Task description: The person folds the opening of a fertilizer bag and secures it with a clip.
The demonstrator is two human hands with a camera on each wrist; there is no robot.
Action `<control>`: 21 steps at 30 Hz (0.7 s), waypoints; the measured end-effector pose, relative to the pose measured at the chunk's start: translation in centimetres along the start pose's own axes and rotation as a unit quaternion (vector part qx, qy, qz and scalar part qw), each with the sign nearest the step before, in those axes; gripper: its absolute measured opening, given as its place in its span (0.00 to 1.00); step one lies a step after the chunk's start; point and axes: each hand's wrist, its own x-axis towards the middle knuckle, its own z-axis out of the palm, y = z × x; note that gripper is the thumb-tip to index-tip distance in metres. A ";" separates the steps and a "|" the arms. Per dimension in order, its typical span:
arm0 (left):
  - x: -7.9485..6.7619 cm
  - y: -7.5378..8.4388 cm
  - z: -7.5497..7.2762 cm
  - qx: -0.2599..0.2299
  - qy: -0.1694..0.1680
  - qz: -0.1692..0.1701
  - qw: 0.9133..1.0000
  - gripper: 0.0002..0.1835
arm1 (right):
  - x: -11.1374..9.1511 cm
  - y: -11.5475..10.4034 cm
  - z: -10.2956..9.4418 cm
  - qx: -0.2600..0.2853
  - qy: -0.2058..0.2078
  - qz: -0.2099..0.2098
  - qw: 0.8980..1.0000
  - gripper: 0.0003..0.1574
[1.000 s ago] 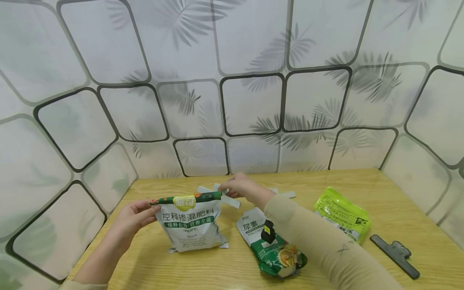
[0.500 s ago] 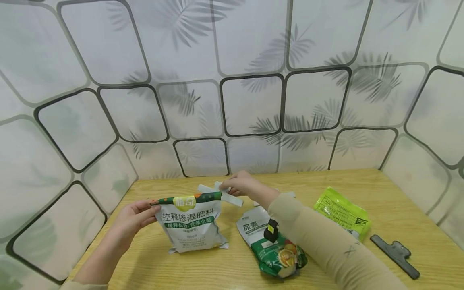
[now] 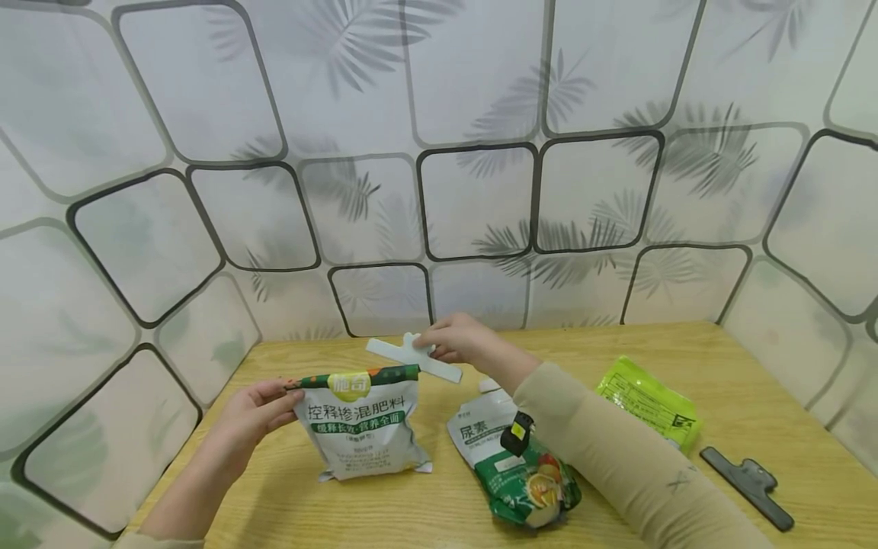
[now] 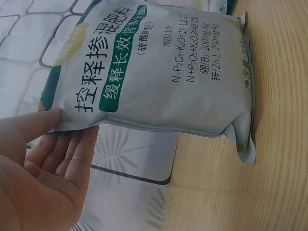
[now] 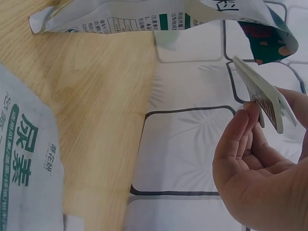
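A white fertilizer bag with a green band stands upright on the table, its top folded over into a dark green strip. My left hand pinches the left end of that fold; in the left wrist view, thumb and fingers hold the bag's top corner. My right hand holds a white bag clip by its handle, above and behind the fold's right end. In the right wrist view, the clip is between thumb and fingers, apart from the bag.
A white and green urea bag lies right of the upright bag. Farther right are a lime-green bag, partly behind the right sleeve, and a black bag clip. A patterned cloth wall rises behind the wooden table.
My right hand has raised the white clip, which now shows more of its length behind the fold. The left hand and the upright bag have stayed in place.
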 end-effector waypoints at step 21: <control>-0.1 0.1 0.1 -0.002 0.005 0.002 1.000 0.09 | -1.3 -1.2 0.3 -0.026 -0.024 -0.028 0.999 0.26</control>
